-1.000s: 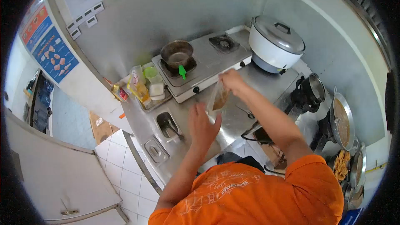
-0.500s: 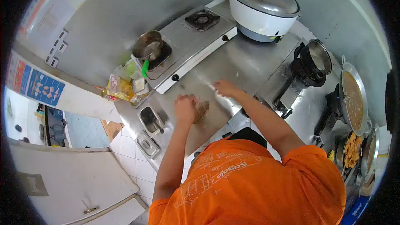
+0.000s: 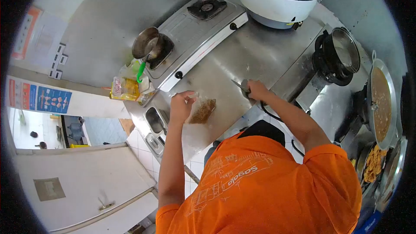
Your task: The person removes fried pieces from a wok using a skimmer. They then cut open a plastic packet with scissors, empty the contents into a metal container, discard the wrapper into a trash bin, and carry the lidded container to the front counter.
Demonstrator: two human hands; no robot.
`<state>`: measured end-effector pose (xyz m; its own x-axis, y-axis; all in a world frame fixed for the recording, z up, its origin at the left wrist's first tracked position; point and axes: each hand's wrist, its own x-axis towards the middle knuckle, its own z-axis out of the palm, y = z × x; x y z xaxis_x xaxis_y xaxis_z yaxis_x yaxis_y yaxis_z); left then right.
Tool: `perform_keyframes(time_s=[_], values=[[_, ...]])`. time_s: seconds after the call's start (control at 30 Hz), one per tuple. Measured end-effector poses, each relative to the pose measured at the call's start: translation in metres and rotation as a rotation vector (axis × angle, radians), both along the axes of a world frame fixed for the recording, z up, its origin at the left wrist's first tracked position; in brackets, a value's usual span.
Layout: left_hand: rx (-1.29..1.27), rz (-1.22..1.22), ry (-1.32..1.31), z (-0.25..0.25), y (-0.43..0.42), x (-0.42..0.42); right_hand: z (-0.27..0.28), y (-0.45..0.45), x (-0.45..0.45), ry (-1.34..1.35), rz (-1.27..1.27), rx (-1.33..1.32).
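On the steel counter lies a clear plastic bag with brown, crumbly contents. My left hand is at its upper left corner, thumb and fingertips pinching the clear plastic edge. To the right, apart from the bag, my right hand is closed around a small knife. Its blade points up and left, just above the counter; the handle is mostly hidden in my fingers.
A two-burner stove stands behind, with a saucepan and a green-handled utensil. Oil packs and metal containers sit left. A big rice cooker, black pot and wok line the right.
My right hand with the knife has moved right, away from the bag. My left hand has shifted up and left, now at the bag's corner, leaving more of the bag visible.
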<state>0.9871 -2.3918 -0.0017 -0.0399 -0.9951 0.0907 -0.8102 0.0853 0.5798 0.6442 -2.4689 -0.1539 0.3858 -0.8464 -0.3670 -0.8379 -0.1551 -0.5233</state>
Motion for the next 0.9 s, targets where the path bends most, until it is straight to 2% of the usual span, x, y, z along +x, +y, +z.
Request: perform_keyframes(time_s=[0.03,0.13,0.23,0.33,0.43,0.53,0.63,0.73,0.83,0.9], values=[[0.015,0.011,0.002,0.003,-0.002,-0.002,0.013,-0.008,0.001,-0.101,-0.003,0.17],[0.015,-0.044,0.015,-0.002,-0.007,0.002,0.054,-0.022,0.005,-0.479,0.216,0.285],[-0.067,-0.093,-0.021,0.0,-0.007,0.0,0.071,-0.041,0.018,-0.457,0.497,0.098],[-0.057,-0.179,-0.067,0.005,-0.009,-0.004,0.11,-0.051,0.037,-0.152,0.711,-0.323],[-0.049,-0.209,-0.132,0.016,-0.006,-0.015,0.122,-0.068,0.058,-0.143,0.826,-0.285],[-0.026,-0.223,-0.061,0.013,-0.005,-0.02,0.125,-0.073,0.079,-0.233,0.915,-0.248],[-0.024,-0.217,-0.046,0.015,-0.005,-0.029,0.121,-0.071,0.092,-0.422,1.063,-0.45],[-0.068,-0.295,-0.068,0.014,-0.007,-0.026,0.114,-0.067,0.102,-0.485,0.961,-0.124],[-0.041,-0.272,0.02,0.015,-0.01,-0.024,0.118,-0.062,0.109,-0.529,0.991,-0.104],[-0.025,-0.278,0.006,0.021,-0.012,-0.028,0.129,-0.053,0.113,-0.452,0.998,-0.116]])
